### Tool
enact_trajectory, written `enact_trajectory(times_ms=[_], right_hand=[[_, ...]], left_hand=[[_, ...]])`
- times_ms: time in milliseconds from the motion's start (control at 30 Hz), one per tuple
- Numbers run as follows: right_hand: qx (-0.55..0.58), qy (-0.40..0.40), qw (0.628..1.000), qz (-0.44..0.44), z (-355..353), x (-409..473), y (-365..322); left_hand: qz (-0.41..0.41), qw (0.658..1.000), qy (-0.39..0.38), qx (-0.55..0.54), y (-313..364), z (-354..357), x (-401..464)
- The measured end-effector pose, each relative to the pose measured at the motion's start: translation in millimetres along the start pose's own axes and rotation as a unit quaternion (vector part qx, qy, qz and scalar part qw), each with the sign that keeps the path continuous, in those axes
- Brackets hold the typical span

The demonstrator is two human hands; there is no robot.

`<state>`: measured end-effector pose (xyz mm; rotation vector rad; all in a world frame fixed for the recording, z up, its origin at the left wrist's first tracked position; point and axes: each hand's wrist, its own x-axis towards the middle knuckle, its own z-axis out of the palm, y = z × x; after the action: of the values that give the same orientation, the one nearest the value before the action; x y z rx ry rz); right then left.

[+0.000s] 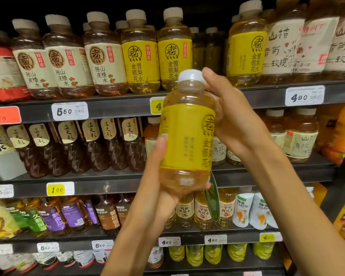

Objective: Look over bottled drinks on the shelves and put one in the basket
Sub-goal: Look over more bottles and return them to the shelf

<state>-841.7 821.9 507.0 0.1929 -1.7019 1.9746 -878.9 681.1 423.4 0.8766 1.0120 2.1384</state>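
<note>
A clear bottle with a yellow label and white cap (184, 136) is held upright in front of the shelves, at the middle of the view. My left hand (157, 176) cups its base from below, thumb up along the label's left side. My right hand (225, 114) grips the bottle's neck and shoulder from the right, fingers by the cap. The label's side with small print faces me. Matching yellow-label bottles (140, 58) stand on the top shelf behind. No basket is in view.
Dark shelves (112, 108) carry rows of bottled teas: beige-label bottles (68, 62) top left, dark brown bottles (92, 144) in the middle row, purple and yellow ones lower down. Price tags (69, 110) line the shelf edges. A shelf upright (341, 176) stands right.
</note>
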Motion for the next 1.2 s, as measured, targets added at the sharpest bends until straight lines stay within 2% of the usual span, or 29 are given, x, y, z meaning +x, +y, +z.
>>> enact_trajectory(times_ms=[67, 167, 233, 333, 400, 467, 600, 733, 800, 900, 1033, 1200], right_hand=[[0.067, -0.029, 0.997, 0.011, 0.9, -1.4, 2.0], [0.156, -0.069, 0.985, 0.015, 7.8, -0.3, 3.8], [0.156, -0.067, 0.985, -0.004, 9.0, 0.8, 1.4], [0.066, -0.033, 0.997, -0.031, 8.5, -0.1, -5.4], [0.015, -0.007, 0.999, -0.035, 10.5, -0.8, -8.4], [0.004, 0.005, 1.0, -0.002, 11.3, 1.3, -9.0], [0.0, 0.014, 0.998, 0.062, 8.3, 8.1, -5.0], [0.043, -0.039, 0.992, 0.116, 4.3, 10.6, 4.7], [0.069, -0.05, 0.983, 0.161, 3.7, 12.8, 13.1], [0.099, -0.045, 0.972, 0.209, 3.9, 14.5, 24.0], [0.114, -0.052, 0.967, 0.223, 4.2, 14.4, 29.7], [0.058, -0.025, 0.983, 0.174, 6.0, 15.1, 25.0]], left_hand=[[-0.059, 0.99, -0.067, -0.107, 3.7, -0.4, -2.2], [-0.109, 0.977, -0.119, -0.14, -0.7, -0.5, -3.4], [-0.107, 0.984, -0.099, -0.104, -3.3, -3.1, -1.9], [-0.045, 0.999, -0.011, 0.006, 2.1, -10.0, 1.2], [-0.013, 0.998, -0.011, 0.063, 6.1, -9.1, 0.5], [-0.031, 0.995, -0.029, 0.088, 7.6, -4.4, -1.2], [-0.082, 0.994, -0.052, -0.044, 13.2, -1.8, -6.3], [-0.131, 0.968, -0.128, -0.17, 31.3, 3.2, -15.1], [-0.148, 0.955, -0.137, -0.217, 37.3, 5.4, -17.2], [-0.155, 0.952, -0.117, -0.237, 40.1, 6.0, -18.1], [-0.161, 0.954, -0.095, -0.236, 38.9, 4.2, -17.8], [-0.149, 0.964, -0.078, -0.207, 31.5, 3.0, -16.0]])
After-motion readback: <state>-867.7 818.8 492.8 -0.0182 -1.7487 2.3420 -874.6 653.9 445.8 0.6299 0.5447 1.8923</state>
